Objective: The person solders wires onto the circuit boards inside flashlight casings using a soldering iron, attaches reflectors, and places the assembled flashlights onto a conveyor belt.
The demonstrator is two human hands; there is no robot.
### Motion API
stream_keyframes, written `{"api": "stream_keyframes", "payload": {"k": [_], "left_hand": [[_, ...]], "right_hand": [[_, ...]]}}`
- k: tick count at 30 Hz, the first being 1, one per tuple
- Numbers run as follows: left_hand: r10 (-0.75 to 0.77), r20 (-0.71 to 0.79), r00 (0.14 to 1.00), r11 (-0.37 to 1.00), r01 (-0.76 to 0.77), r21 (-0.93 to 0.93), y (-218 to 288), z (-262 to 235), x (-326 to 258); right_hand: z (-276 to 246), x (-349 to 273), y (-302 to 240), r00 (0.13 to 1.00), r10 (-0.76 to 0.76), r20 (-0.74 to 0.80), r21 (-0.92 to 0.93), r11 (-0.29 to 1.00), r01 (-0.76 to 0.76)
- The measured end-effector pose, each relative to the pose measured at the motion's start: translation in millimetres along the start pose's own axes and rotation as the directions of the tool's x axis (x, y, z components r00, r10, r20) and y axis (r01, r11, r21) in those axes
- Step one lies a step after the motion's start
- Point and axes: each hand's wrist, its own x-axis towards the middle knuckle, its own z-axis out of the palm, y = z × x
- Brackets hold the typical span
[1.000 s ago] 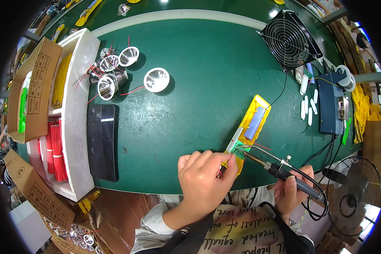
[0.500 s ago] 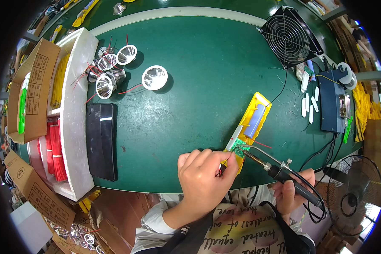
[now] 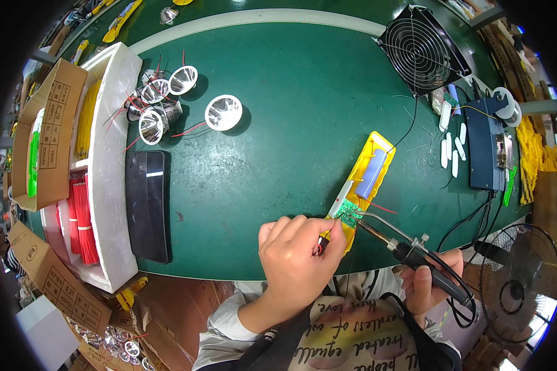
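Observation:
My right hand (image 3: 428,285) is wrapped round the dark handle of a soldering iron (image 3: 408,253), which has a thin curved metal tube beside its shaft. Its tip is at the right edge of a small green circuit board (image 3: 349,212); whether they touch I cannot tell. The board lies in an open yellow plastic housing (image 3: 382,146), along with a blue-violet cylindrical battery cell (image 3: 371,174). My left hand (image 3: 302,252) pinches at the board's near edge, thumb against forefinger. What the fingertips hold is hidden. A red wire (image 3: 382,208) sticks out to the right of the board.
Shiny reflector cups (image 3: 223,112) with red wires stand at the far left. A black phone-like slab (image 3: 148,207) lies beside a white foam box (image 3: 114,179) of wires. At right are a black fan (image 3: 422,52), white strips (image 3: 455,164) and a blue-grey soldering station (image 3: 484,145).
The soldering iron has drawn back very slightly to the right from the board. My left hand keeps its pinch. The whole view has shifted a little.

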Motion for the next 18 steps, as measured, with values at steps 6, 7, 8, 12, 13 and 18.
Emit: {"api": "stream_keyframes", "payload": {"k": [6, 7, 8, 12, 13, 18], "left_hand": [[0.0, 0.032, 0.999, 0.999, -0.002, 0.048, 3, -1, -2], [0.008, 0.047, 0.999, 0.998, -0.011, 0.059, 3, -1, -2], [0.012, 0.047, 0.999, 0.998, -0.015, 0.058, 3, -1, -2], [0.02, 0.074, 0.997, 0.997, -0.025, 0.067, 2, -3, -4], [0.031, 0.085, 0.996, 0.996, -0.038, 0.075, 2, -5, -5], [0.011, 0.103, 0.995, 0.999, -0.015, 0.035, 3, -17, -13]], "right_hand": [[-7, -2, 2, 0.983, -0.065, -0.17, 0.009, 0.998, 0.068], [-8, -1, 2, 0.973, -0.097, -0.209, -0.006, 0.995, 0.098], [-10, 1, 3, 0.972, -0.1, -0.212, -0.006, 0.995, 0.101], [-26, 6, 9, 0.893, -0.231, -0.387, -0.098, 0.973, 0.21], [-30, 7, 12, 0.887, -0.231, -0.4, -0.077, 0.973, 0.219], [-43, 5, 29, 0.869, -0.232, -0.438, -0.115, 0.973, 0.202]]}}
